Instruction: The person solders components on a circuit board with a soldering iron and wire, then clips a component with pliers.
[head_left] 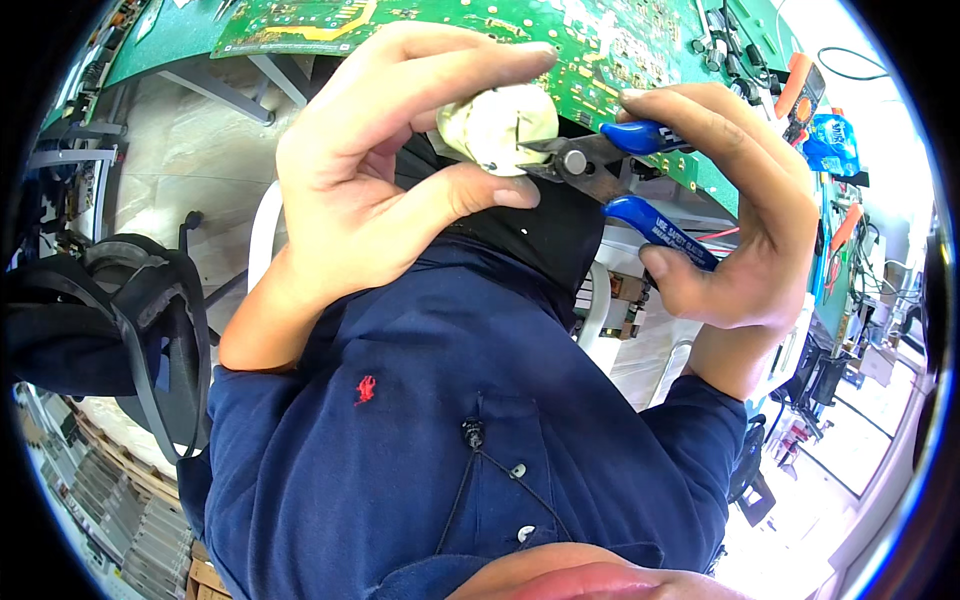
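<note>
My left hand [370,170] grips a pale cream, rounded piece [492,118] between fingers and thumb, just in front of a large green circuit board [585,35]. My right hand [740,200] holds cutters with blue handles [635,220], its fingers on the upper handle and thumb on the lower one, the handles spread apart. The cutters' dark metal jaws reach leftward to the right side of the cream piece, close to my left thumb. I cannot tell whether the jaws have bitten into it.
A green bench [150,45] runs along the top, with an orange meter [795,100], a blue pack [832,145] and cables at its right. A black chair [150,330] stands at the left. My lap and a pale seat frame [590,295] lie below the hands.
</note>
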